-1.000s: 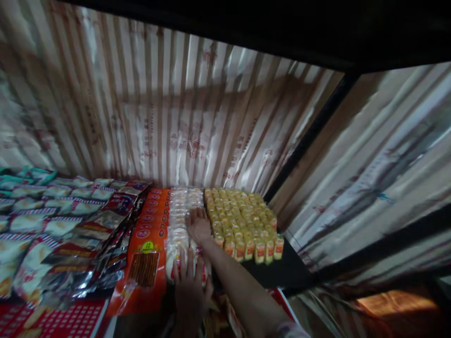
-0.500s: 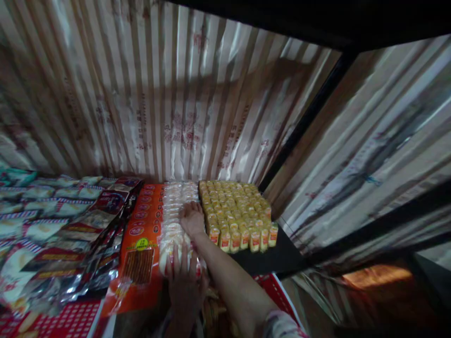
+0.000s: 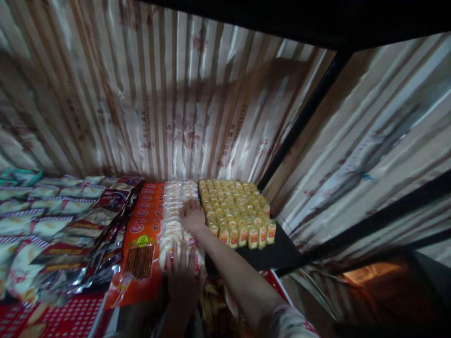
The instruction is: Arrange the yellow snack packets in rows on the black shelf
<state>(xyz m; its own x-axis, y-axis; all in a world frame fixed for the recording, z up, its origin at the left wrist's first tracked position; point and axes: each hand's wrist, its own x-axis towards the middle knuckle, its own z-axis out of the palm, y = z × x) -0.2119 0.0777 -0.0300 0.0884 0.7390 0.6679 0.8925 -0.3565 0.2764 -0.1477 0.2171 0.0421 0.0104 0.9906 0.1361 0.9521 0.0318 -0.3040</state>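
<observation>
White plastic-wrapped packets [image 3: 172, 206] stand in rows on the shelf. My left hand [image 3: 183, 277] presses against their front end, its fingers stretched upward and slightly apart. Farther back, my right hand [image 3: 193, 217] lies on the right side of these packets with its palm down and fingers extended. Part of the packets is hidden under both hands. Just right of my right hand is a block of small yellow wrapped packages [image 3: 234, 204] with red labels at the front. An orange snack bag [image 3: 141, 234] lies flat along the left of the white packets.
Dark brown foil bags [image 3: 102, 216] overlap at the left, beside pale packets with striped edges [image 3: 51, 225]. Red baskets [image 3: 81, 314] sit below the front of the shelf. A black slanted post [image 3: 299, 122] and printed plastic sheeting [image 3: 190, 94] bound the back and right.
Both hands stay on the white packets; my left hand's place barely differs. My right forearm has shifted slightly. The camera view has moved a little.
</observation>
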